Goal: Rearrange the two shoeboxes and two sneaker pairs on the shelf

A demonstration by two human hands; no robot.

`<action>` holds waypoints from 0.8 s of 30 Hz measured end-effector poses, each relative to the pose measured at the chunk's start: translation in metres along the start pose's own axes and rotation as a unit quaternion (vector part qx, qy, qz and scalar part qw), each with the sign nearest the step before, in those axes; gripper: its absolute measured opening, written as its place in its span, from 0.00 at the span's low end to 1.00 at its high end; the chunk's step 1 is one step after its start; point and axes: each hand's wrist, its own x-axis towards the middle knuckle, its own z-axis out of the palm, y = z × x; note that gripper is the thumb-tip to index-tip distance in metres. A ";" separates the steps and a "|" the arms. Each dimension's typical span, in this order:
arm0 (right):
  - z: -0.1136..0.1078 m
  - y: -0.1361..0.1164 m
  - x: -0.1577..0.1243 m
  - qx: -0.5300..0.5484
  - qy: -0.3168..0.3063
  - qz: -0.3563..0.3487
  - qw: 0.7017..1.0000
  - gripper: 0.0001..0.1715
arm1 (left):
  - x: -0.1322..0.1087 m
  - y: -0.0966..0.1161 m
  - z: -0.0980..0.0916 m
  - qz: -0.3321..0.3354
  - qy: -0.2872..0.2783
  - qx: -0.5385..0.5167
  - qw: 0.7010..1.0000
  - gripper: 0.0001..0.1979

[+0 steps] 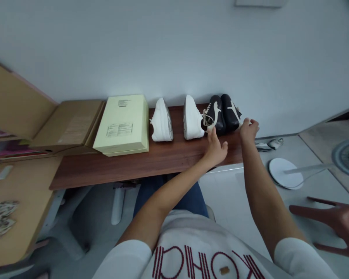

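Observation:
A pair of dark sneakers with pale stripes and laces lies on its side on the brown wooden board: the left dark sneaker (216, 120) and the right dark sneaker (230, 116) rest against each other. My left hand (216, 150) is at the near end of the left one, fingers reaching to its pale part and thumb spread away; contact is hard to judge. Just right of the pair is my right hand (249, 131), loosely curled with fingertips apart, nothing visible in it. Two white sneakers, one on the left (162, 122) and one nearer the dark pair (192, 120), lie on their sides.
Left of the shoes sit a pale yellow shoebox (125, 120) and a brown cardboard box (68, 120) on the wooden board (128, 170). A wall rises behind. To the right are a floor fan (286, 172), a reddish stool (341, 224) and more shoes (275, 143) on the floor.

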 end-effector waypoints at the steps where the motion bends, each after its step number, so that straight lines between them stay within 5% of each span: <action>1: -0.004 -0.008 -0.007 0.002 0.029 0.010 1.000 0.31 | -0.014 0.000 -0.012 0.013 -0.014 -0.002 1.000 0.39; 4: -0.015 -0.042 -0.037 0.044 0.065 -0.016 0.997 0.29 | -0.046 -0.007 -0.059 0.033 -0.003 0.004 0.999 0.34; 6: -0.015 -0.069 -0.061 0.077 0.042 -0.077 0.993 0.28 | -0.053 -0.016 -0.095 0.044 0.068 0.072 0.994 0.29; 9: 0.002 -0.107 -0.101 0.082 -0.041 -0.158 0.983 0.26 | -0.038 -0.033 -0.143 -0.009 0.207 0.206 0.956 0.34; 12: 0.034 -0.133 -0.135 0.016 -0.139 -0.187 0.972 0.28 | -0.008 -0.048 -0.170 -0.123 0.264 0.225 0.930 0.48; 17: 0.067 -0.144 -0.156 -0.068 -0.181 -0.111 0.975 0.40 | 0.017 -0.054 -0.168 -0.156 0.283 0.177 0.930 0.47; 24: 0.050 -0.142 -0.150 -0.129 -0.158 -0.114 0.972 0.35 | 0.014 -0.040 -0.135 -0.145 0.213 0.190 0.947 0.48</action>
